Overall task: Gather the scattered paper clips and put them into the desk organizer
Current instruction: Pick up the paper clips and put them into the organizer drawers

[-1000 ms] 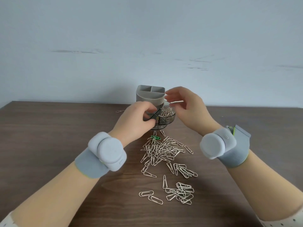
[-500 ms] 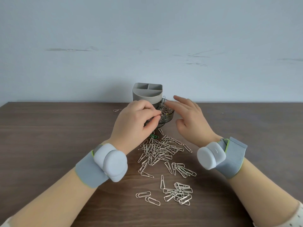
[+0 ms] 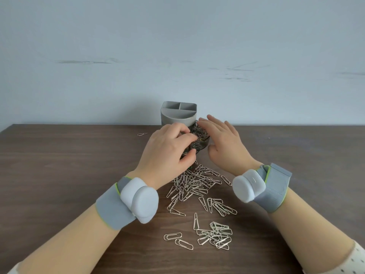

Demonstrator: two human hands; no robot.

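A grey desk organizer (image 3: 173,117) stands at the table's far middle. Its clear front tray (image 3: 203,143) is full of paper clips. My left hand (image 3: 166,151) curls around the tray's left front wall, fingers above and thumb below. My right hand (image 3: 225,143) is flat and spread, its fingertips over the tray's right side, holding nothing. A dense pile of silver paper clips (image 3: 193,184) lies just in front of the tray, between my wrists. A smaller cluster of clips (image 3: 217,234) lies nearer to me.
One stray clip (image 3: 142,134) lies left of the organizer near the wall. The dark wooden table (image 3: 59,175) ends at a pale wall behind the organizer. Both wrists wear grey bands with white pods.
My right hand dropped from above the organizer, where it pinched a clip, to a flat open pose over the tray. The left hand shifted slightly at the tray.
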